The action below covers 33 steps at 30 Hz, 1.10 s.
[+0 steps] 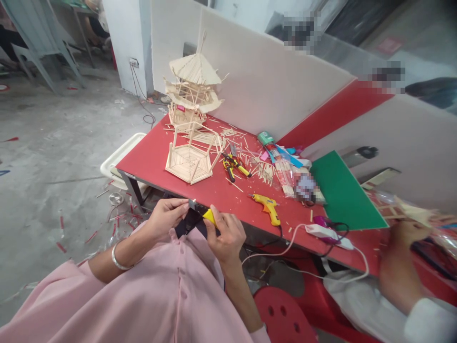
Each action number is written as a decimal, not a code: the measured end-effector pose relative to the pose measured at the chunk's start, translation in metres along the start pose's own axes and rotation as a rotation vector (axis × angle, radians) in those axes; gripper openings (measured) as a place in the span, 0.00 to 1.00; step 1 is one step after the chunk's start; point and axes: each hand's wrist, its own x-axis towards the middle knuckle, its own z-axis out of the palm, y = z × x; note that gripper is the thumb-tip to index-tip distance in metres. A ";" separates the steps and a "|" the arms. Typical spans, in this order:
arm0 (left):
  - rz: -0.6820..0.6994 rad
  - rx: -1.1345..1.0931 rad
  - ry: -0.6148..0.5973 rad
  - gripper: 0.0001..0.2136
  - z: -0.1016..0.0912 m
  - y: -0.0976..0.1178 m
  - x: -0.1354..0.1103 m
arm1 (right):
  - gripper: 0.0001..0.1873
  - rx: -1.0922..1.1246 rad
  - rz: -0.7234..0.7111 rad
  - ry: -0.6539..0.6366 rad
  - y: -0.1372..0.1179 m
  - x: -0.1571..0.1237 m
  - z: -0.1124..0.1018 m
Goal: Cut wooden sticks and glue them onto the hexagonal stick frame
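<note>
Gripping a yellow-handled tool (209, 215), right hand (225, 236) closed | left hand (166, 216) pinched at its tip (193, 204), steadied over lap | glue gun (266, 206) parked nearby.

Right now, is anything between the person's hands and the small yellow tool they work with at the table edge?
No. The right hand grips the yellow tool directly, and the left hand pinches its metal tip with the fingers. Nothing visible lies between them.

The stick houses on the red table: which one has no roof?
The low six-sided stick frame nearest the hands; it's open on top, while the tall tower behind has pointed roofs.
</note>
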 end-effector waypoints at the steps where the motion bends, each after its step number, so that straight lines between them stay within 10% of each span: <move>1: 0.005 -0.008 0.021 0.23 -0.003 0.001 -0.003 | 0.18 -0.052 0.061 0.041 0.010 0.002 -0.002; 5: 0.016 -0.025 0.117 0.22 -0.011 0.002 -0.010 | 0.22 -0.120 0.310 0.213 0.041 0.011 -0.016; 11: 0.019 -0.085 0.096 0.24 -0.001 -0.005 0.004 | 0.18 0.261 0.112 -0.082 -0.004 0.010 -0.015; 23: 0.004 -0.065 0.047 0.24 0.003 -0.005 0.003 | 0.18 0.256 0.047 -0.127 -0.023 -0.001 0.000; 33: 0.015 -0.077 0.070 0.21 -0.004 0.005 -0.014 | 0.24 -0.078 0.373 0.136 0.062 0.001 0.002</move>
